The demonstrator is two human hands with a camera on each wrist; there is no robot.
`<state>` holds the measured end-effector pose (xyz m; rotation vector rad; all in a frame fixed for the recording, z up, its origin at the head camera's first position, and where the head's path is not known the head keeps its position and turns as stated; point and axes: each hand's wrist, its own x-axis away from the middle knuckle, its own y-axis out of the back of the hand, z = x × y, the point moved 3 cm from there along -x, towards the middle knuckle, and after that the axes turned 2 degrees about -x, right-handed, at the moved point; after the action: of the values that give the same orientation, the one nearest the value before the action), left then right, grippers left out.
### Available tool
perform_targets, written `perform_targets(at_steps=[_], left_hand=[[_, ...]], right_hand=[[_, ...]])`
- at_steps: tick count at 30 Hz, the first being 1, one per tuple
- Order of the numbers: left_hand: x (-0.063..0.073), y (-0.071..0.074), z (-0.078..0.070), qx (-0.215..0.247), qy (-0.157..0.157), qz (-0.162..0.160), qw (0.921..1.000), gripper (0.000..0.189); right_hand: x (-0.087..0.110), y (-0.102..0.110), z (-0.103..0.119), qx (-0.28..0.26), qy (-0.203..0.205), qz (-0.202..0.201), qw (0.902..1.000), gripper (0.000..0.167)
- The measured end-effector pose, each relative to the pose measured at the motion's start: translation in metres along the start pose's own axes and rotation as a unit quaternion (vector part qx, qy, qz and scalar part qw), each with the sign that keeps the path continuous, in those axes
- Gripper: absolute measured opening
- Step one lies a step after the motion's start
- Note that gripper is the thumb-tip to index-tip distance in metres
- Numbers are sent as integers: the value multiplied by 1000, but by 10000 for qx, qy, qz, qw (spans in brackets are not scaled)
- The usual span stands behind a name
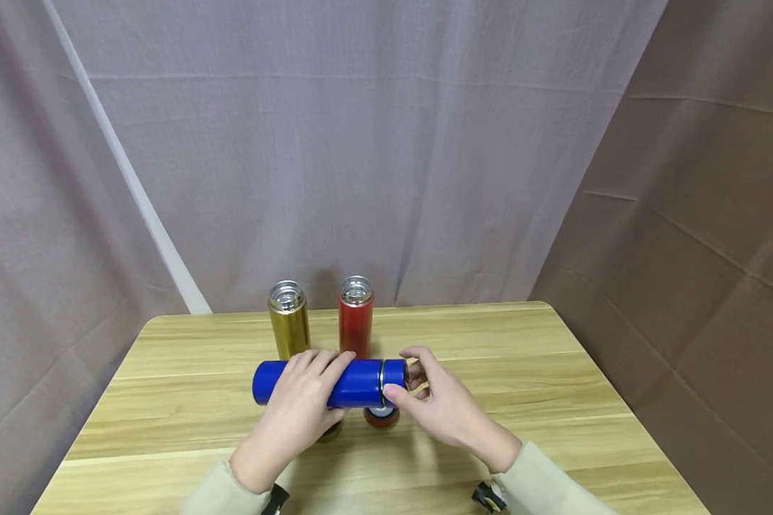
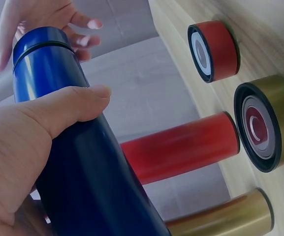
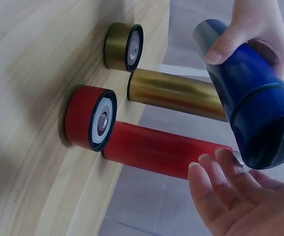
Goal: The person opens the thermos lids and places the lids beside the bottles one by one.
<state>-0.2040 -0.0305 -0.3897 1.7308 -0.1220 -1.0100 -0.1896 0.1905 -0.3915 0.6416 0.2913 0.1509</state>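
Note:
A blue thermos bottle (image 1: 357,384) is held sideways above the table, its capped end toward the right. My left hand (image 1: 305,393) grips it around the body, thumb along the near side in the left wrist view. The blue lid (image 2: 42,42) sits on the bottle, a dark ring marking the seam. My right hand (image 1: 441,404) is around the lid end with fingers spread and loosely bent; in the right wrist view its fingertips (image 3: 225,157) stand just beside the lid. Behind the blue bottle, a gold bottle (image 1: 288,322) and a red bottle (image 1: 356,325) stand upright without lids.
A red lid (image 3: 85,118) and a gold lid (image 3: 119,46) lie with their inner sides up on the wooden table (image 1: 522,357), in front of the standing bottles. Grey curtains (image 1: 361,157) hang behind the table and at both sides.

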Motion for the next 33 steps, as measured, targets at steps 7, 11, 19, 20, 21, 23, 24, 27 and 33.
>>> perform_targets(at_steps=[7, 11, 19, 20, 21, 23, 24, 27, 33], left_hand=[[0, 0, 0, -3, 51, 55, 10000, 79], [2, 0, 2, 45, 66, 32, 10000, 79], [1, 1, 2, 74, 53, 22, 10000, 79], [1, 1, 2, 60, 60, 64, 9999, 80], [1, 1, 2, 49, 61, 96, 9999, 80], [0, 1, 1, 28, 57, 134, 9999, 80], [0, 1, 1, 17, 47, 135, 9999, 80], [0, 1, 0, 17, 22, 113, 9999, 80], [1, 0, 1, 5, -4, 79, 10000, 80]], right_hand=[[1, 0, 2, -10, 154, 137, 9998, 56], [3, 1, 5, 170, 762, 218, 9967, 66], [3, 1, 5, 191, 1030, 225, 9942, 80], [3, 1, 5, 194, 960, 201, 9950, 80], [3, 2, 5, 198, 881, 174, 9958, 79], [2, 3, 5, 242, 691, 103, 9973, 75], [2, 3, 4, 268, 579, 79, 9979, 73], [2, 3, 3, 293, 328, 64, 9990, 65], [2, 2, 2, 125, 332, 183, 9992, 63]])
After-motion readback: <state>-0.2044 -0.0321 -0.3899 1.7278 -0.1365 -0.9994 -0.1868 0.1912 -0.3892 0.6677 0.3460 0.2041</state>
